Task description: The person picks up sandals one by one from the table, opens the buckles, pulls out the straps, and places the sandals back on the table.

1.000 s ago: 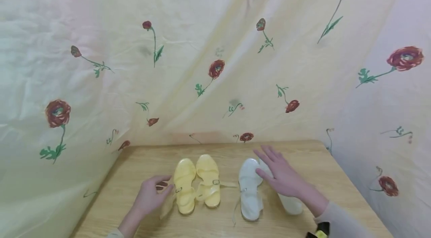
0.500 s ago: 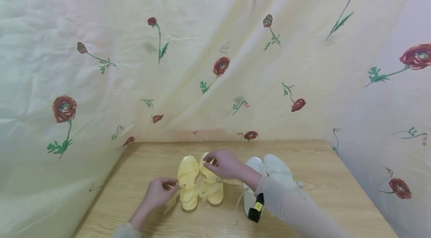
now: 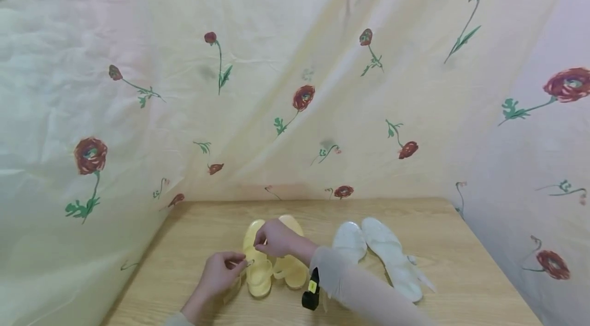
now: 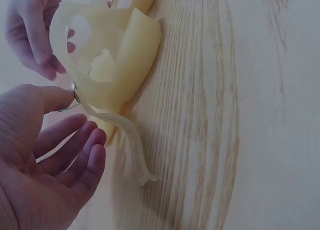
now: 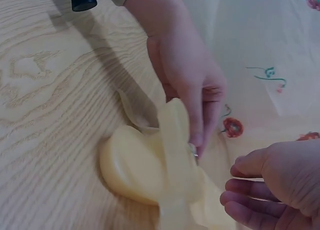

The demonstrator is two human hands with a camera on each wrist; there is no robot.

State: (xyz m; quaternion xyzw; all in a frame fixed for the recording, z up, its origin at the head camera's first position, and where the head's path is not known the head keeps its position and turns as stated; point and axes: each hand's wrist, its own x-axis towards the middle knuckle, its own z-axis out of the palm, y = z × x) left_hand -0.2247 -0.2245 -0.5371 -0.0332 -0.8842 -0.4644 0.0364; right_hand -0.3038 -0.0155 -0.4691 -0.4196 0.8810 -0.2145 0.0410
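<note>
A pair of yellow sandals with ankle straps lies on the wooden table. Beside the left yellow sandal (image 3: pixel 259 284), my left hand (image 3: pixel 221 273) pinches its strap at the small metal buckle (image 4: pixel 76 92) between thumb and fingers. The loose strap end (image 4: pixel 134 137) hangs down past the fingers in the left wrist view. My right hand (image 3: pixel 276 238) hovers over the two yellow sandals, fingers loosely bent, with nothing visible in them. It partly covers the right yellow sandal (image 3: pixel 296 273). In the right wrist view a gap shows between the right fingertips and the buckle.
Two white sandals lie to the right, the nearer one (image 3: pixel 349 238) partly hidden by my right sleeve (image 3: pixel 350 285) and the other (image 3: pixel 392 254) angled outward. A flowered cloth (image 3: pixel 258 126) hangs behind and at both sides of the wooden table (image 3: pixel 198 223).
My right hand has left the white sandals and moved left to the yellow pair, its fingers bending. The left hand has come onto the left yellow sandal's buckle.
</note>
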